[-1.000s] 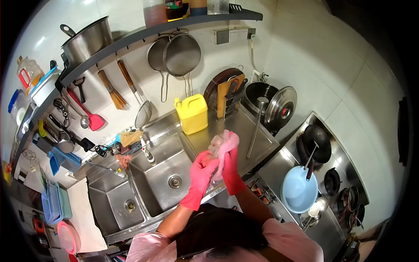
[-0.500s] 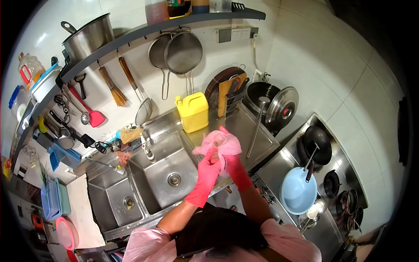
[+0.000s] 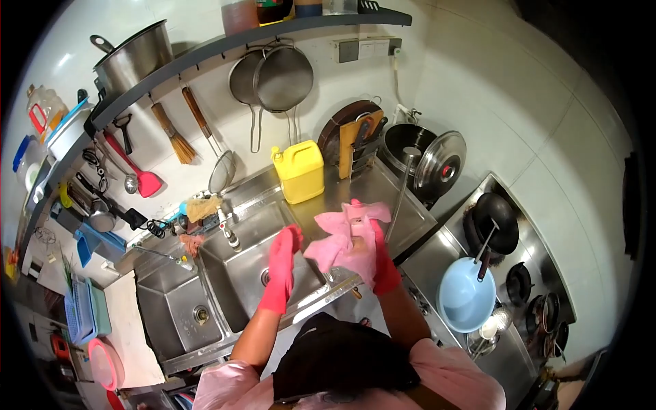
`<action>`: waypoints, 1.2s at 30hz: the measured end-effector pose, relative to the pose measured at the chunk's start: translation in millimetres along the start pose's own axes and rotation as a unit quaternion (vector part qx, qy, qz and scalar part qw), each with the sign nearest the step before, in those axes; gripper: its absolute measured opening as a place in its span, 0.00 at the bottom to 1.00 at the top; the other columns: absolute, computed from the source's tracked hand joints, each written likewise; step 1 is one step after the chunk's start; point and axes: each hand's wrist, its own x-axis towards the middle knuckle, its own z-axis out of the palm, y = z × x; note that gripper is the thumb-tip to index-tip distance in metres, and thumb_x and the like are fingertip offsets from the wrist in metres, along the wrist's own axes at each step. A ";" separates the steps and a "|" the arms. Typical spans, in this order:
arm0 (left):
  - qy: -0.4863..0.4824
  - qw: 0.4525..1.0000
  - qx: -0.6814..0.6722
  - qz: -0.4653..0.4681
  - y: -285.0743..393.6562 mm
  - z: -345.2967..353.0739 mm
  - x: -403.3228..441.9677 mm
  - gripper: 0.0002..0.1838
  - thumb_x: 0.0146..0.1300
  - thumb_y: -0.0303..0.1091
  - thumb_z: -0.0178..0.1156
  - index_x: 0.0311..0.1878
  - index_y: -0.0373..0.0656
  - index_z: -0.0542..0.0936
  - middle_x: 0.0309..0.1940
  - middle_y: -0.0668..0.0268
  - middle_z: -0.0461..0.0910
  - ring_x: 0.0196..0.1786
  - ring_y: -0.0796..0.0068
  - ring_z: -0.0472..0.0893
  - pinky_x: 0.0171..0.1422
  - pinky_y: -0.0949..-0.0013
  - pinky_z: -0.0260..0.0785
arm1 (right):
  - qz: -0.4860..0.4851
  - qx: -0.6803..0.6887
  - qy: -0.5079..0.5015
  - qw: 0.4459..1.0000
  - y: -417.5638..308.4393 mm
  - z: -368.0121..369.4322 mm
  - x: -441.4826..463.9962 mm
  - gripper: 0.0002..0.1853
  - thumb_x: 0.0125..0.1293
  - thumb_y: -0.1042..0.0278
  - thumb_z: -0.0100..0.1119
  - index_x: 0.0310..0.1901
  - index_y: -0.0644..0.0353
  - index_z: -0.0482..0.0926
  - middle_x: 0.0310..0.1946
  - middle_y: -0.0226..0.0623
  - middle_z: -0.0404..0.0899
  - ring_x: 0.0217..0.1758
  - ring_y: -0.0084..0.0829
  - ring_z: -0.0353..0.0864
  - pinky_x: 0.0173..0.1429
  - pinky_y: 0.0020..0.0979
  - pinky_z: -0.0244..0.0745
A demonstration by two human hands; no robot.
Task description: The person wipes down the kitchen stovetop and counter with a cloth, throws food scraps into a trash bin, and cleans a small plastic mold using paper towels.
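Note:
Both hands wear pink rubber gloves. My right hand (image 3: pixel 383 263) holds a pink cloth (image 3: pixel 331 247) draped over what looks like a clear, glassy object, whose shape is mostly hidden. My left hand (image 3: pixel 281 263) is apart from the cloth, over the right sink basin (image 3: pixel 236 290); its fingers point up and look close together, and whether they pinch anything is unclear. Behind the hands a yellow jug (image 3: pixel 299 174) stands on the steel counter (image 3: pixel 335 201).
The faucet (image 3: pixel 229 232) is at the basin's back edge. A knife rack (image 3: pixel 362 147), a pot (image 3: pixel 406 147) and its lid (image 3: pixel 441 169) stand at the back right. A blue basin (image 3: pixel 467 294) and a wok (image 3: pixel 497 222) are on the right.
My left hand has let go of the cloth and moved left over the sink. The cloth has spread open and hangs at my right hand.

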 end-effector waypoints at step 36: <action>-0.138 0.937 -0.317 -0.051 -81.8 -17.7 -10.4 0.17 0.78 0.41 0.52 0.62 0.40 0.74 0.45 0.66 0.82 0.46 0.74 0.80 0.53 0.72 0.75 | -0.013 -0.482 0.012 0.876 77.6 3.5 11.4 0.17 0.74 0.68 0.53 0.59 0.68 0.77 0.44 0.29 0.83 0.46 0.18 0.78 0.52 0.25 0.74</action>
